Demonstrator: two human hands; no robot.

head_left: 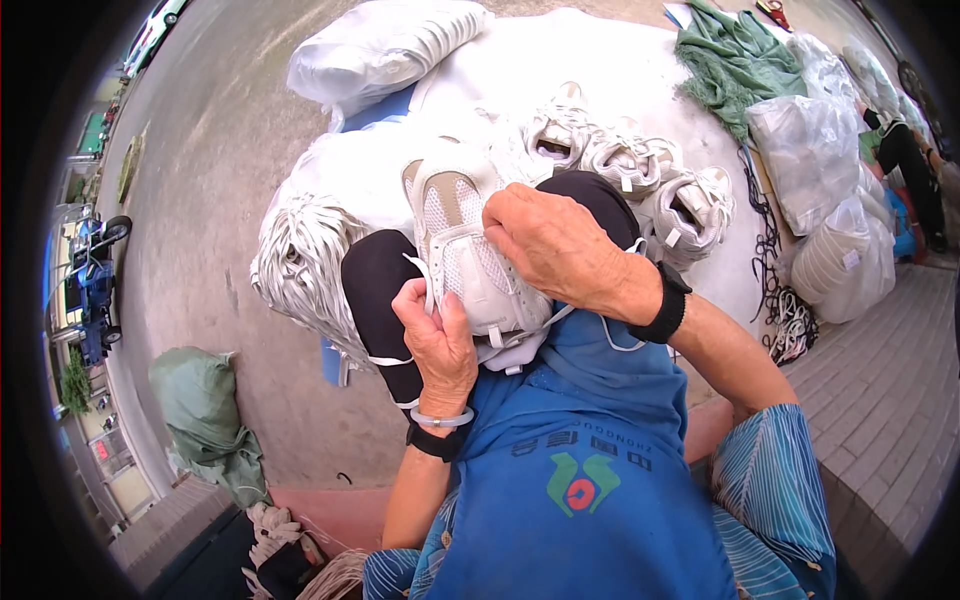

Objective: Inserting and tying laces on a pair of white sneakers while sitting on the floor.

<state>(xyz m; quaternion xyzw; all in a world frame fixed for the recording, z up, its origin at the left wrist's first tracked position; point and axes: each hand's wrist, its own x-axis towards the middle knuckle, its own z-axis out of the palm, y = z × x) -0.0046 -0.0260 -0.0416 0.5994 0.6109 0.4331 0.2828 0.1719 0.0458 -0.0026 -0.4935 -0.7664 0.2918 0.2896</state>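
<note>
A white and beige sneaker point(452, 200) rests on my lap, its toe pointing away from me. My left hand point(437, 335) grips the sneaker's left edge near the opening, thumb bent over it. A white lace point(418, 265) sticks up beside those fingers. Over the sneaker's right side, my right hand point(550, 245) is closed with its fingers pinched together; what they hold is hidden. More white lace point(625, 347) hangs loose at the right, over the blue apron point(590, 420). Another light shoe part shows beneath the sneaker's heel.
Several similar sneakers point(690, 215) stand on the white-covered table point(600, 60). A bundle of white laces point(305, 260) hangs at its left edge. Plastic-wrapped stacks point(385, 50), green netting point(735, 60), dark cords point(770, 260) and a green sack point(200, 405) lie around. A co-worker sits far right.
</note>
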